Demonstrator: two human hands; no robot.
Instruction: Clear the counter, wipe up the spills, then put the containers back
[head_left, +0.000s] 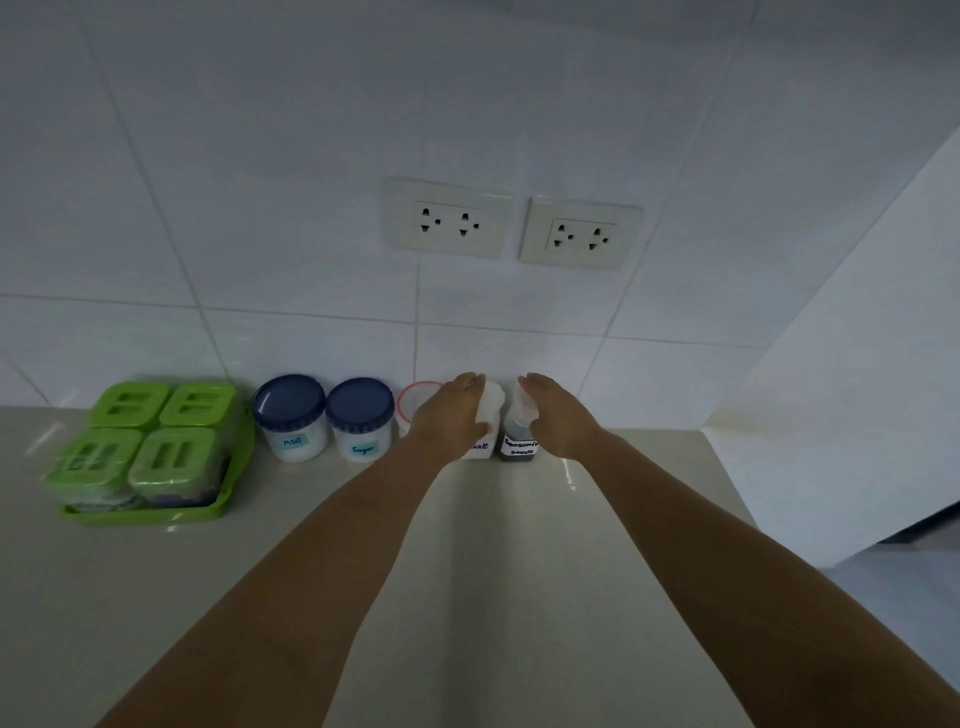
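We're at the back wall, our left hand (451, 415) wrapped around the white plastic salt bottle (485, 421), our right hand (560, 415) around the dark seasoning-sauce bottle (519, 439). Both stand on the beige counter (493, 571). Looks like the put-back step; next, let go cleanly.

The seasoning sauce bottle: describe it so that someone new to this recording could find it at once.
Look below the right-hand wall socket plate, where the pale counter meets the white tiles. The row of containers there ends on the right with the small white-capped seasoning sauce bottle, under the right hand. Alone in the row it has dark contents; the neighbouring salt bottle is white.
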